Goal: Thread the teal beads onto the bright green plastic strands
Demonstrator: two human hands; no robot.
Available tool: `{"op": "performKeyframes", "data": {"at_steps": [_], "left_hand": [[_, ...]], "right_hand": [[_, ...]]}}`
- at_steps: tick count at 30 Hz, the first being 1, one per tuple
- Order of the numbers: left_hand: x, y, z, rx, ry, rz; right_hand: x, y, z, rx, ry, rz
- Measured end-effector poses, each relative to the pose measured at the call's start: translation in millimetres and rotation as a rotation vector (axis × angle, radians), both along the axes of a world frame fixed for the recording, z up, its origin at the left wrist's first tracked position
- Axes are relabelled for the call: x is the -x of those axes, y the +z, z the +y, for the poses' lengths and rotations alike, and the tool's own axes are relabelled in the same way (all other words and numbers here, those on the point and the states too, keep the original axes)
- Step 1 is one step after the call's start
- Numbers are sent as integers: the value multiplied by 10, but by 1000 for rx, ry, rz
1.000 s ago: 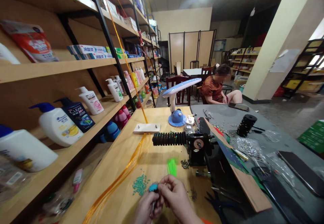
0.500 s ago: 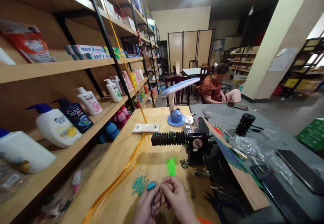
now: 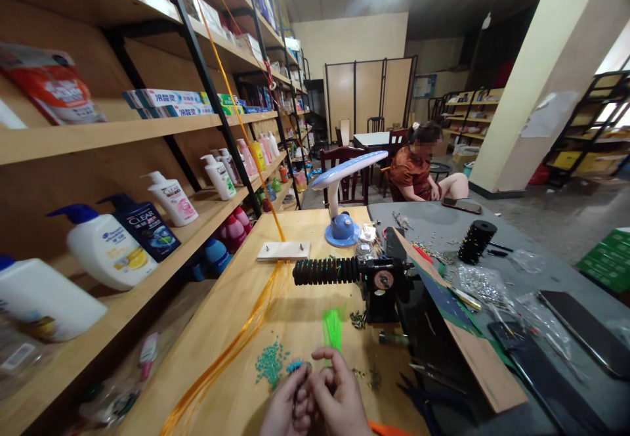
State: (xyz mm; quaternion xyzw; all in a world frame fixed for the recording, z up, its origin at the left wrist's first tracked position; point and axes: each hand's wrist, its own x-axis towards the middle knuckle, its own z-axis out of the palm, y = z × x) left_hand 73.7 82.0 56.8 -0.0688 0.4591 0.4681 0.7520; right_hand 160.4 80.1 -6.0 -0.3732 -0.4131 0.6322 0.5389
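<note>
If the left hand's (image 3: 289,402) pinch were loosened, the small bright-blue piece (image 3: 294,365) held in it could be dropped among the tiny turquoise beads (image 3: 270,362) on the pale wooden tabletop (image 3: 296,319), while whether anything is gripped by the right hand (image 3: 340,391) cannot be told.

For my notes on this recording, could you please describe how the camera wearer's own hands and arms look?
Both the left hand and right hand are bare human hands, without gloves. No sleeve, watch or bracelet shows before the picture's lower edge. Some fingers are hidden, so rings cannot be ruled out.
</note>
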Motion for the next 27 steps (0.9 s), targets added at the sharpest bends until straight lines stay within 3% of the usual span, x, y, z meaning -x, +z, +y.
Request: {"op": "performKeyframes", "data": {"at_steps": [3,9,19,23,27], "left_hand": [[31,-74,4,-25,-9,-10],[103,-190,0,-97,-63,69],[88,-186,-31,-234,-89,281],[115,-151,-44,-297,-108,385],[148,-211,-42,-409,-152,457]], "right_hand": [[-1,8,3,8,11,5],[-28,189,5,56,33,-27],[-107,200,30,-27,-43,-156],[-135,231,32,-10,-22,-160],[-159,273,37,9,1,-142]]}}
